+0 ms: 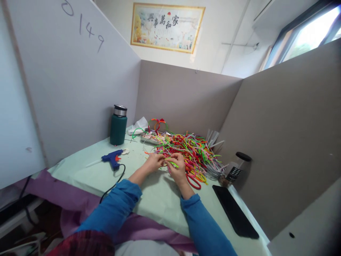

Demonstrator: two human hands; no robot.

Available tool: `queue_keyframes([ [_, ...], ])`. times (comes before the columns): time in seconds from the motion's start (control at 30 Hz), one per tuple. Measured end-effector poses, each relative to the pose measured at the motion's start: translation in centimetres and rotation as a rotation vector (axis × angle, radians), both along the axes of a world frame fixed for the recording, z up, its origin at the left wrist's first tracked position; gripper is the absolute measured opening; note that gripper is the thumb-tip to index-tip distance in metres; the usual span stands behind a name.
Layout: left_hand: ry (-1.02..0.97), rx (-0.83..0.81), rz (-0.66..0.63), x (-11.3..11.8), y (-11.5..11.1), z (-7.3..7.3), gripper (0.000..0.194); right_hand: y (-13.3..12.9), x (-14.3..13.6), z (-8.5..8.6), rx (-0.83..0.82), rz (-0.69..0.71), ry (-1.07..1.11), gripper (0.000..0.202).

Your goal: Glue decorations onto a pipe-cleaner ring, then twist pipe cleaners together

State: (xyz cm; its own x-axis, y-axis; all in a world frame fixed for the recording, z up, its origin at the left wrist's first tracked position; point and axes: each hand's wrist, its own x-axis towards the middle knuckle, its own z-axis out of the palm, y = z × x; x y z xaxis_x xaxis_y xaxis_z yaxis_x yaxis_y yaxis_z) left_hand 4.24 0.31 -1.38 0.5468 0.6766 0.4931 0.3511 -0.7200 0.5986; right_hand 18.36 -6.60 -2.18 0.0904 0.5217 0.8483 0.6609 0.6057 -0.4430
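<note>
My left hand [155,163] and my right hand [178,168] meet over the table, their fingertips pinched close together. Between them shows a short yellow-green pipe cleaner [174,164], partly covered by my fingers. Just beyond the hands spreads a tangled heap of pipe cleaners [195,149] in red, green, yellow, pink and grey. A thick red loop [194,183] hangs out of the heap's near side, to the right of my right hand.
A blue glue gun [113,159] with a black cord lies left. Behind it stands a green bottle [118,126]. At the back are a metal tray [149,138] and white tissue [140,125]. A clear container [236,169] and black slab [234,211] lie right. Partitions [186,92] enclose the table.
</note>
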Motion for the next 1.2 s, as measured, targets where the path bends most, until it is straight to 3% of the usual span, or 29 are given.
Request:
queue_keyframes([
  [0.3,-0.083,-0.063,0.132,0.0,-0.5,1.0,0.022,-0.1,-0.1,0.1,-0.010,0.028,0.082,0.007],
  [0.6,-0.268,-0.169,-0.003,0.1,0.5,0.4,0.023,0.6,0.1,-0.5,-0.032,0.036,0.159,0.009],
  [0.83,-0.285,-0.071,0.022,0.0,0.6,0.2,0.031,1.1,0.2,-1.0,-0.121,0.080,0.228,0.014],
  [1.03,-0.358,-0.067,0.082,-0.1,0.6,0.4,0.029,1.5,0.5,-1.2,-0.246,0.120,0.484,0.026],
  [1.2,-0.279,0.020,0.094,-0.2,0.0,0.7,0.025,1.6,1.0,-1.3,-0.269,0.085,0.529,0.032],
])
